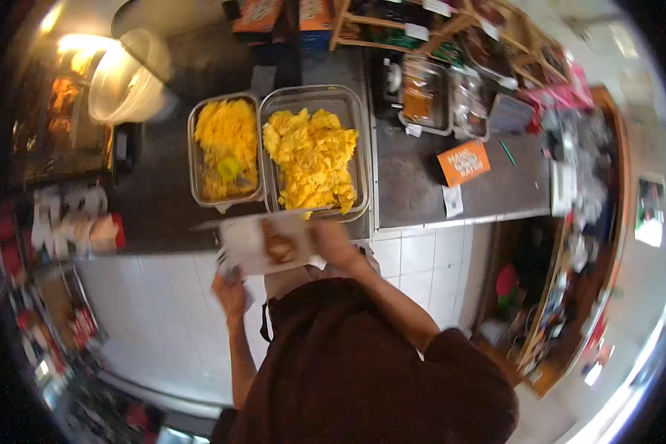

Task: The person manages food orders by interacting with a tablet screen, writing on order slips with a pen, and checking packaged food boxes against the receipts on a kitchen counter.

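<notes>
A white takeaway food box [244, 248] is held in front of me at the counter's edge, blurred by motion. Brown, fried-looking food [280, 243] lies in its right part. My left hand [233, 294] is closed at the box's lower left corner, with something small and greyish by the fingers that I cannot make out. At the right edge of the box is my right hand [334, 244], gripping it, its fingers smeared. Just beyond, a large clear tub [364, 185] holds chunky yellow scrambled egg [311, 159]. A smaller tub [192, 166] beside it contains finer yellow food and a yellow-green scoop [229, 169].
An orange box [464, 163], a white slip [452, 200] and a green pen [508, 152] lie on the right counter. Food containers [440, 100] stand behind, below a wooden rack [451, 29]. Translucent round tubs [126, 89] are at the far left, near a lit food display [63, 111].
</notes>
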The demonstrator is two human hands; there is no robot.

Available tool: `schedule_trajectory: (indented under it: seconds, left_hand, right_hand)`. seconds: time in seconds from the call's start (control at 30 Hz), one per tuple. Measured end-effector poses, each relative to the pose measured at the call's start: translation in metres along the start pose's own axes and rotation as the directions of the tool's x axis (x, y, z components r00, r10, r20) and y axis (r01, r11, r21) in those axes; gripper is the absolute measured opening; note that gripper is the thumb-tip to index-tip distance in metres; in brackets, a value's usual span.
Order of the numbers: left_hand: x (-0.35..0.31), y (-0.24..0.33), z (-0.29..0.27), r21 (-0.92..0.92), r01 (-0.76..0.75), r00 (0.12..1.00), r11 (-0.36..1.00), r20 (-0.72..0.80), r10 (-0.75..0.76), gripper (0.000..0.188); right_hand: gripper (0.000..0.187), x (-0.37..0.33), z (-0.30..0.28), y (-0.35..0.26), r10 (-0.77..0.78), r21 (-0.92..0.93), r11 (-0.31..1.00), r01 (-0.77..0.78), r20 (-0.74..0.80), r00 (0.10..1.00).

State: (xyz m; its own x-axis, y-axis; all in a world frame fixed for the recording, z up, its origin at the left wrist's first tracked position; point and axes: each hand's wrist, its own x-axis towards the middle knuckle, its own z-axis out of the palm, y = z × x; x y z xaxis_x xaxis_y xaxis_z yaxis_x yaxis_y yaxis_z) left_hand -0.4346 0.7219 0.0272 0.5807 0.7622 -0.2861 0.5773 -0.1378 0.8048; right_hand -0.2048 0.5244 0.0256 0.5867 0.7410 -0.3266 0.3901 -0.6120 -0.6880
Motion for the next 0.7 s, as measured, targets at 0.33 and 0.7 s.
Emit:
schedule_trajectory:
  seconds: [0.33, 0.7]
  left_hand:
    - [-0.065, 0.089, 0.36, 0.009, -0.189, 0.925, 0.982, 0.338, 0.175, 0.031]
    - [-0.063, 0.25, 0.15, -0.897, 0.43, 0.879, 0.103, 0.442, 0.176, 0.055]
  right_hand:
    - [0.013, -0.118, -0.2, 0.249, 0.185, -0.177, 0.951, -0.255, -0.335, 0.924]
    - [0.058, -0.116, -0.217, 0.043, -0.358, 0.399, 0.847, 0.35, -0.059, 0.932]
